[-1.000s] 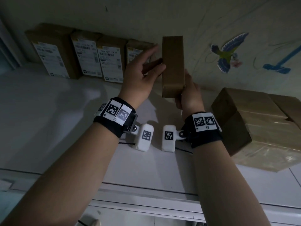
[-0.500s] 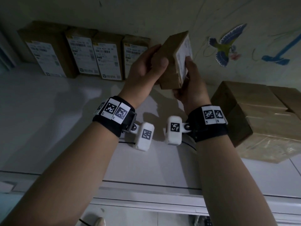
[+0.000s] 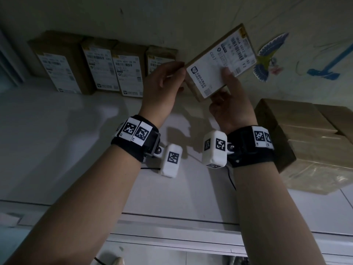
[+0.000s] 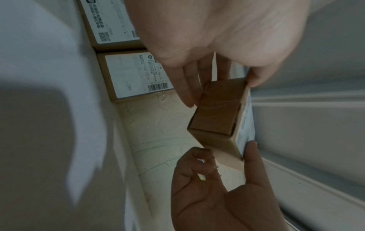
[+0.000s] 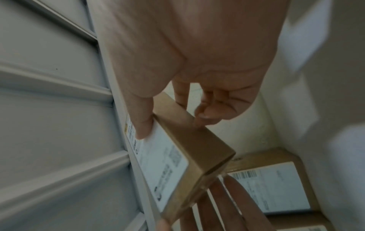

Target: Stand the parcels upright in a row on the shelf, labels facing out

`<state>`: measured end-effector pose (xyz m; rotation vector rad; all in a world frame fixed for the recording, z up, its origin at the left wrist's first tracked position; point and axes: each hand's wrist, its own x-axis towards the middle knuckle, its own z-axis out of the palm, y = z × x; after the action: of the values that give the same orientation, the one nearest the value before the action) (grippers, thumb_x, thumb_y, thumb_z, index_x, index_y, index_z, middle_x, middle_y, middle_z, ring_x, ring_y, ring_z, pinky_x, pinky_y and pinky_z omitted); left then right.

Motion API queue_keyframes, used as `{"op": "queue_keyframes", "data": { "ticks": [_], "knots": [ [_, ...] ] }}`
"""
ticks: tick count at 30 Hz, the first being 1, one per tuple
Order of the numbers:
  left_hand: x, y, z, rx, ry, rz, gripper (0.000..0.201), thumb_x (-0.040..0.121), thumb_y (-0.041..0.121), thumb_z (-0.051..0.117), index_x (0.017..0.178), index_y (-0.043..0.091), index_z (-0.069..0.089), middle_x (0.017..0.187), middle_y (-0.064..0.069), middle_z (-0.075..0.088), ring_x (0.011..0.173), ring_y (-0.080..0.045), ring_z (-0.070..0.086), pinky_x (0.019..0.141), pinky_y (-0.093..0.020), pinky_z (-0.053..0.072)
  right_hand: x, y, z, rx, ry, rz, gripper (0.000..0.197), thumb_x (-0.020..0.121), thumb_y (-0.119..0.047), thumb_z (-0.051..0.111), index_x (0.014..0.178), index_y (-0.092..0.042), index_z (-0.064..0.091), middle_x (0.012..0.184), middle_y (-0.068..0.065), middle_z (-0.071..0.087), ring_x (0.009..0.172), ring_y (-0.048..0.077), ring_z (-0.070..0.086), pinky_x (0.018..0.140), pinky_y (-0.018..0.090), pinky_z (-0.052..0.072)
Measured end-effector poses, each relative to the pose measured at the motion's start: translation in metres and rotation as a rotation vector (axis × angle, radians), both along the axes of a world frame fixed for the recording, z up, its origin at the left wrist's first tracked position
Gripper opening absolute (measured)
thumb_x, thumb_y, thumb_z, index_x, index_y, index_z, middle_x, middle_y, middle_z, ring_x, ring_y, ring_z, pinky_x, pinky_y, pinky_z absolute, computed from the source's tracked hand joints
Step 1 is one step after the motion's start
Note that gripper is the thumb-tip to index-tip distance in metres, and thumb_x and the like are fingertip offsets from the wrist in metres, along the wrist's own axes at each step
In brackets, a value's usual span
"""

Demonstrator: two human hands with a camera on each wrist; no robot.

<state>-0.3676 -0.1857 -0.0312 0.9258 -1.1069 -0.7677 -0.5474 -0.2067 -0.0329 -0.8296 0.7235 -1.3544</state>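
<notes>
While both hands hold it in the air, tilted, a brown parcel [image 3: 219,60] shows its white label. Left hand [image 3: 162,87] pinches its left end; right hand [image 3: 229,100] grips below. Four labelled parcels [image 3: 107,66] stand along the shelf's [image 3: 57,140] back edge.

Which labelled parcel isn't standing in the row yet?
The tilted parcel, held off the shelf by the left hand and right hand. The four row parcels stand upright against the wall.

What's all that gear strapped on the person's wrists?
Both forearms are bare. Each wrist wears a black band with white square-coded tags, plus a white boxy camera pod on a ball joint, trailing a thin black cable.
</notes>
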Motion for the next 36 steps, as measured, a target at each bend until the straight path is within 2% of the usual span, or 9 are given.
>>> {"op": "queue_keyframes", "data": {
  "ticks": [3,6,9,12,17,23,29,32,36],
  "knots": [
    [0.002,0.000,0.003,0.018,-0.030,-0.002,0.031,0.086,0.031,0.069,0.116,0.025,0.075,0.121,-0.004,0.077,0.120,-0.022,0.072,0.106,-0.048,0.058,-0.002,-0.002,-0.001,-0.029,-0.009,-0.008,0.017,0.098,-0.031,0.073,0.113,-0.027,0.066,0.084,-0.008,0.065,0.061,0.007,0.045,0.049,0.018,0.027],
    [0.003,0.000,0.016,-0.025,-0.052,0.088,0.023,0.089,0.025,0.064,0.108,0.027,0.078,0.119,-0.004,0.078,0.118,-0.017,0.071,0.109,-0.046,0.055,-0.001,0.000,-0.003,-0.056,0.007,-0.055,0.029,0.096,-0.026,0.076,0.124,-0.024,0.067,0.096,-0.005,0.068,0.064,0.007,0.049,0.052,0.019,0.034],
    [0.006,-0.008,0.045,-0.032,-0.226,0.180,0.016,0.097,0.022,0.059,0.090,0.015,0.072,0.094,-0.001,0.069,0.087,-0.006,0.063,0.088,-0.024,0.051,0.001,-0.001,-0.005,-0.057,0.073,-0.128,0.046,0.092,-0.025,0.080,0.136,-0.018,0.066,0.103,0.000,0.069,0.073,0.011,0.054,0.057,0.023,0.038],
    [0.016,-0.024,0.066,0.037,-0.580,0.170,0.029,0.100,0.025,0.054,0.089,0.005,0.071,0.086,-0.004,0.063,0.077,-0.011,0.055,0.073,-0.026,0.043,0.005,-0.002,-0.003,-0.054,0.114,-0.133,0.042,0.095,-0.024,0.078,0.135,-0.019,0.067,0.106,-0.001,0.078,0.081,0.013,0.069,0.060,0.024,0.045],
    [0.032,-0.036,0.056,0.181,-1.070,0.201,0.032,0.097,0.026,0.052,0.115,0.010,0.074,0.119,-0.010,0.075,0.108,-0.029,0.070,0.094,-0.043,0.058,0.007,-0.003,-0.005,-0.047,0.168,-0.122,0.038,0.100,-0.022,0.072,0.137,-0.023,0.064,0.123,0.003,0.079,0.110,0.019,0.077,0.078,0.030,0.060],
    [0.032,-0.038,0.061,0.153,-1.115,0.203,0.047,0.092,0.033,0.046,0.120,0.010,0.075,0.128,-0.011,0.075,0.116,-0.032,0.069,0.098,-0.042,0.056,0.009,-0.007,-0.005,-0.137,0.305,-0.239,0.035,0.101,-0.010,0.070,0.135,-0.011,0.063,0.112,0.004,0.078,0.087,0.002,0.079,0.068,0.017,0.061],
    [0.041,-0.053,0.067,0.182,-1.189,0.196,0.031,0.091,0.022,0.050,0.077,-0.002,0.063,0.078,-0.029,0.060,0.066,-0.030,0.056,0.061,-0.037,0.039,0.017,-0.030,0.007,-0.112,0.777,-0.161,0.038,0.099,-0.018,0.075,0.135,-0.011,0.065,0.113,0.001,0.069,0.088,0.009,0.067,0.049,0.004,0.049],
    [0.043,-0.052,0.074,0.180,-1.164,0.190,0.031,0.089,0.022,0.049,0.063,0.005,0.051,0.064,-0.019,0.045,0.060,-0.028,0.043,0.058,-0.031,0.027,0.026,-0.051,0.018,-0.117,0.958,-0.119,0.047,0.098,-0.028,0.075,0.140,-0.013,0.062,0.121,0.005,0.070,0.098,0.018,0.065,0.067,0.018,0.057],
    [0.043,-0.048,0.075,0.195,-1.231,0.140,0.030,0.082,0.024,0.063,0.096,0.004,0.080,0.098,-0.018,0.077,0.090,-0.036,0.071,0.079,-0.042,0.060,0.036,-0.070,0.016,-0.012,1.030,0.000,0.057,0.100,-0.031,0.073,0.152,-0.018,0.053,0.136,0.002,0.065,0.123,0.023,0.063,0.101,0.037,0.055]
  ]
}}
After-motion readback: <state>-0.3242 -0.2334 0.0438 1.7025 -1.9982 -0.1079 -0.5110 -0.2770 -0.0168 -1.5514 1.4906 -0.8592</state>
